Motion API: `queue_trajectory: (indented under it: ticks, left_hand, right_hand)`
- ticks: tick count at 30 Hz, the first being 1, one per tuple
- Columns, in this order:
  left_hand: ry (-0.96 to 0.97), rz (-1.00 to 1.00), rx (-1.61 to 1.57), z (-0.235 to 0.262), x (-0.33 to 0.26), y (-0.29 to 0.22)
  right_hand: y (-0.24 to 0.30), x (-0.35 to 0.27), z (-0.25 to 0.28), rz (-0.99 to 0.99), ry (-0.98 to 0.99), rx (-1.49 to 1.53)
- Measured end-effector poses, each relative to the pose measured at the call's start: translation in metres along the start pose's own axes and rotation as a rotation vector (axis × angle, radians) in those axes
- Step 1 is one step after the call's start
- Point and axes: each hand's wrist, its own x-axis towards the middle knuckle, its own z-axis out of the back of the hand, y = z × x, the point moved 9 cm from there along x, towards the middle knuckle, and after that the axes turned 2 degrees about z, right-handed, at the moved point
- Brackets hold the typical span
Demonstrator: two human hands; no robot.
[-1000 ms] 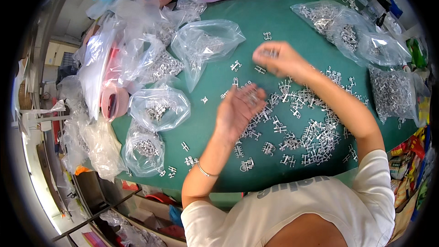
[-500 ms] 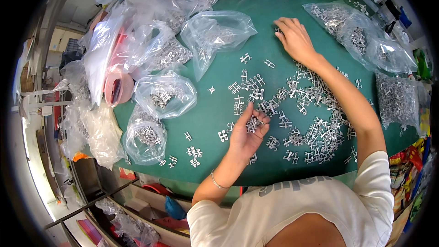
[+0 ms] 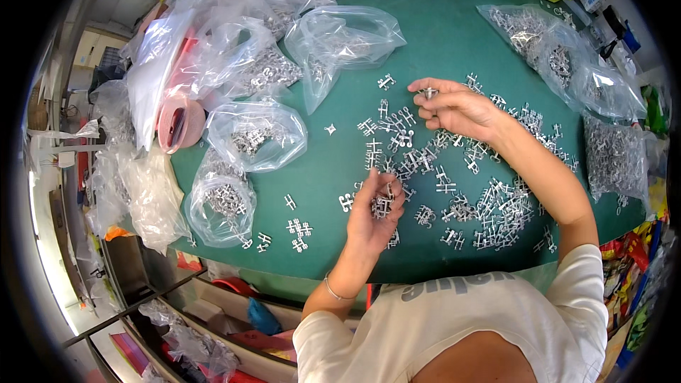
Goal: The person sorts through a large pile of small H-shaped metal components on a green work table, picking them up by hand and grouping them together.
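Metal clips fill the cupped left hand; the right hand pinches 1 clip, best lifted clear of the green mat.

Bare green mat open between clear plastic bags at left and bags at right; scattered metal clips crowd centre-right.

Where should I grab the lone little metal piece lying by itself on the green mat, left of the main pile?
Pinch the lone metal piece across its thin arms from straight above. It lies flat on the green mat with bare mat all round, so fingertips can close on either side; the left hand is probably nearer.
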Motion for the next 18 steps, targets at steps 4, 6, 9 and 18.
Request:
queue_trajectory:
  ticks: [4,6,9,18]
  left_hand:
    - [-0.114,-0.034,0.037,0.008,-0.001,-0.001]
    - [-0.191,-0.027,-0.009,0.008,-0.003,0.002]
    - [-0.145,-0.003,-0.052,0.007,-0.001,0.002]
    - [-0.076,0.103,0.102,-0.009,-0.002,0.010]
  right_hand:
    - [0.033,0.027,0.000,0.430,-0.215,-1.024]
    - [0.046,0.029,-0.020,0.831,-0.369,-1.456]
    - [0.037,0.047,-0.021,0.740,-0.286,-1.574]
    - [-0.013,-0.050,-0.063,0.161,0.186,-0.830]
